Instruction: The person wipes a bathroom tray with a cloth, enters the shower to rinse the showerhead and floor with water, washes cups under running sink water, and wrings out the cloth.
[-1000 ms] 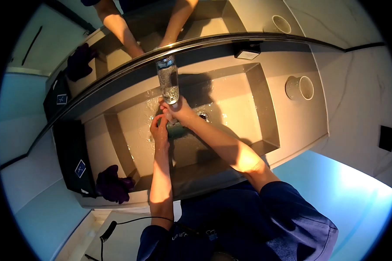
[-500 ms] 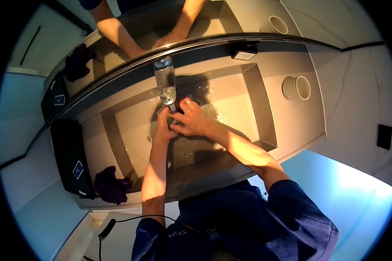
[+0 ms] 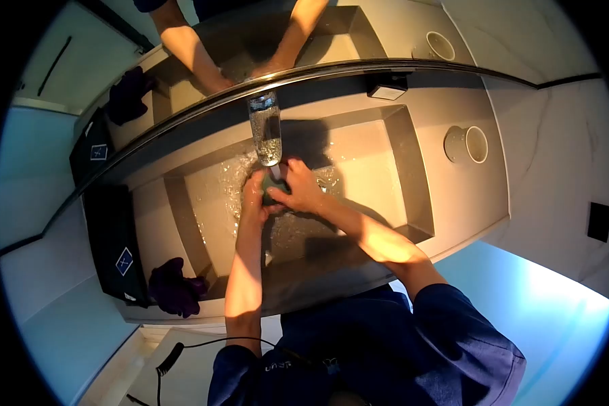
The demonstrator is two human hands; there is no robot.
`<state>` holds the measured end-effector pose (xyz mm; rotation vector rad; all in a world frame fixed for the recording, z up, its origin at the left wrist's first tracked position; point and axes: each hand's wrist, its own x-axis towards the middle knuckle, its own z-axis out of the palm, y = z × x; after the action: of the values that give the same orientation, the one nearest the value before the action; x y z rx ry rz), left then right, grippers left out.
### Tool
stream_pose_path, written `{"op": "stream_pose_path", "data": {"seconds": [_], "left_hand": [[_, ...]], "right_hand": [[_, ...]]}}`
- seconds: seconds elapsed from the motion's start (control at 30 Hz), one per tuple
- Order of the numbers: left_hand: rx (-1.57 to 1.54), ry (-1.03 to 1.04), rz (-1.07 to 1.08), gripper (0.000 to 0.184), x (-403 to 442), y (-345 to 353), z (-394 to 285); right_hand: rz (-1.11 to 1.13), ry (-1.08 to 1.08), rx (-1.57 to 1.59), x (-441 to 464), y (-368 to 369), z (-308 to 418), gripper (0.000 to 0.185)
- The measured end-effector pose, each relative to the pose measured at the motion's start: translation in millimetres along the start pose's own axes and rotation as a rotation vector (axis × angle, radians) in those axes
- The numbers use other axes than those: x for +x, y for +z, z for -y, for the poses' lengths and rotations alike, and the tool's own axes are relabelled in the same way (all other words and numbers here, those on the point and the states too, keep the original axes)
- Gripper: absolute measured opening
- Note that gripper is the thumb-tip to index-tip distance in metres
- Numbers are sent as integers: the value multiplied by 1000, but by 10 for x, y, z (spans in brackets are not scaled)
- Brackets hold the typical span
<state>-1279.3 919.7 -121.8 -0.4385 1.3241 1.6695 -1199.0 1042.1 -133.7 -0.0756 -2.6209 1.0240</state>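
Water runs from the chrome faucet (image 3: 265, 128) into the wide beige sink (image 3: 379, 155). Just below its mouth, my left hand (image 3: 254, 196) and my right hand (image 3: 301, 187) are closed around a small dark green object (image 3: 273, 189) in the stream. My left hand holds its left side and my right hand its right side, with the thumb across it. What the object is cannot be made out. Water splashes on the basin floor around both hands.
A ribbed cup (image 3: 467, 145) stands on the right ledge. A small black box (image 3: 388, 86) sits behind the basin. At the left are a dark purple cloth (image 3: 177, 287) and a black case (image 3: 114, 247). The mirror's lower edge (image 3: 331, 68) runs behind the faucet.
A second ago the green object lay lower, beneath my hands. Both hands have since come around it under the water, and my right hand's fingers have closed in on it.
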Motion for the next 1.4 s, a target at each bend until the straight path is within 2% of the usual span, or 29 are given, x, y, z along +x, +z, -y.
{"op": "stream_pose_path", "data": {"seconds": [0.03,0.07,0.1,0.13,0.17,0.23,0.27,0.3,0.37,0.4,0.43,0.5,0.53,0.63,0.67,0.77,0.8,0.83,0.9,0.97,1.03,1.1,1.17,1.2,1.23,1.3,1.33,1.37,1.4], "left_hand": [[78,60,-147,33,-132,151,-24],[75,52,-155,33,-163,144,43],[558,563,-222,33,-153,140,89],[1046,1074,-273,33,-148,135,125],[1047,1076,-272,33,-119,130,153],[809,1026,-195,33,-57,106,202],[479,551,-164,35,-90,146,127],[481,548,-159,35,-129,155,91],[-73,-174,-51,36,-165,156,-31],[-134,-147,-93,32,-224,219,-69],[-129,-156,-94,32,-161,166,54],[709,911,-175,31,-183,249,80],[937,1018,-144,31,-245,241,86],[694,925,-227,32,-60,84,291],[83,363,-89,40,-149,142,220],[-170,97,-252,38,-217,247,162],[-251,475,-116,34,-75,227,264],[-254,463,-119,34,20,117,366],[18,718,-370,25,95,35,285],[-168,476,-169,23,63,-147,160],[-522,-18,227,20,-26,-299,42],[-531,-46,165,21,-93,-139,31],[-142,507,-226,24,-122,71,101],[485,986,-389,28,-83,52,206],[487,979,-392,28,-99,13,242],[746,1161,-308,30,-134,36,154],[452,912,-236,29,-132,75,125],[452,909,-235,29,-40,-51,147],[-85,436,126,29,110,-291,203]], "right_hand": [[5,5,2,-2,21,-9,44],[67,637,587,41,17,9,41],[123,1264,1166,120,-7,0,39],[164,1333,1356,134,-92,-26,35],[163,1331,1358,107,-131,-55,35],[263,1029,1361,82,-163,-96,35],[258,1031,1364,54,-156,-78,35],[180,777,1000,12,-154,-53,36],[34,248,271,2,-134,-32,36],[-45,-12,-96,18,-135,-44,36],[-44,-2,-94,18,-96,-91,36],[308,997,1231,173,-105,-123,35],[277,1209,1399,96,-175,-103,35],[252,1016,1079,107,-83,-80,43],[62,412,618,99,-45,-62,51],[180,335,75,84,-13,5,52],[-22,364,245,65,18,71,49],[-14,374,243,18,52,128,49],[1,474,961,10,110,194,46],[92,495,1116,-27,17,233,34],[355,73,-23,24,-140,228,34],[223,-108,44,42,72,38,35],[108,722,761,97,146,229,31],[9,1026,960,199,191,233,30],[-130,1320,1278,235,160,199,31],[-54,1113,1212,167,132,188,32],[-50,1109,1211,142,109,132,32],[36,446,520,54,124,38,32],[112,-212,-175,-12,140,-10,31]]}}
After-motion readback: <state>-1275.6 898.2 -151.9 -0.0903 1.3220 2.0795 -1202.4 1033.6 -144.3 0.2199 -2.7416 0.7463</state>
